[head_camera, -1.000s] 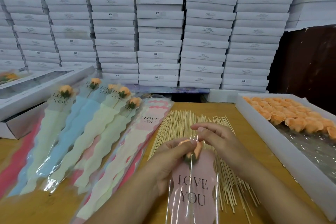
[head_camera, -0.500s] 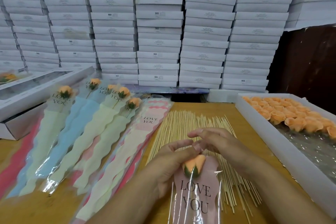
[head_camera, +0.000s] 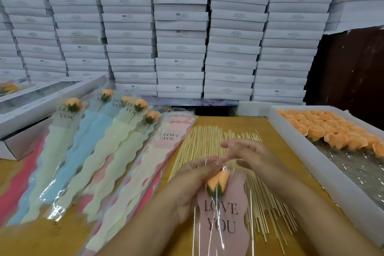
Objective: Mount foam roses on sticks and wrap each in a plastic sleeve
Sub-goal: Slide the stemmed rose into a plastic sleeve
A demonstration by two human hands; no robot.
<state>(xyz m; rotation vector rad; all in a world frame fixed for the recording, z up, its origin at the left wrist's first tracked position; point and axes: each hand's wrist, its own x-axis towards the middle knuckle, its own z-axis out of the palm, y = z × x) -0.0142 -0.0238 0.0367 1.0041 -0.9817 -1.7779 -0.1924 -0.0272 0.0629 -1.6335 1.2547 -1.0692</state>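
An orange foam rose (head_camera: 218,182) with green sepals sits inside a pink plastic sleeve (head_camera: 223,220) printed LOVE YOU, near the table's front. My left hand (head_camera: 191,185) holds the sleeve's top edge and the rose from the left. My right hand (head_camera: 247,156) hovers just above the sleeve's top with fingers loosely spread, holding nothing. Its stick is hidden inside the sleeve. Bamboo sticks (head_camera: 209,143) lie spread under and behind my hands.
Several wrapped roses (head_camera: 87,151) lie fanned at the left beside a stack of unused sleeves (head_camera: 153,158). A white tray (head_camera: 291,131) of orange rose heads (head_camera: 332,131) runs along the right. White boxes (head_camera: 180,33) are stacked behind.
The rose has slid deeper into the pink sleeve. My right hand has let go of the sleeve's top and lifted slightly, fingers spreading.
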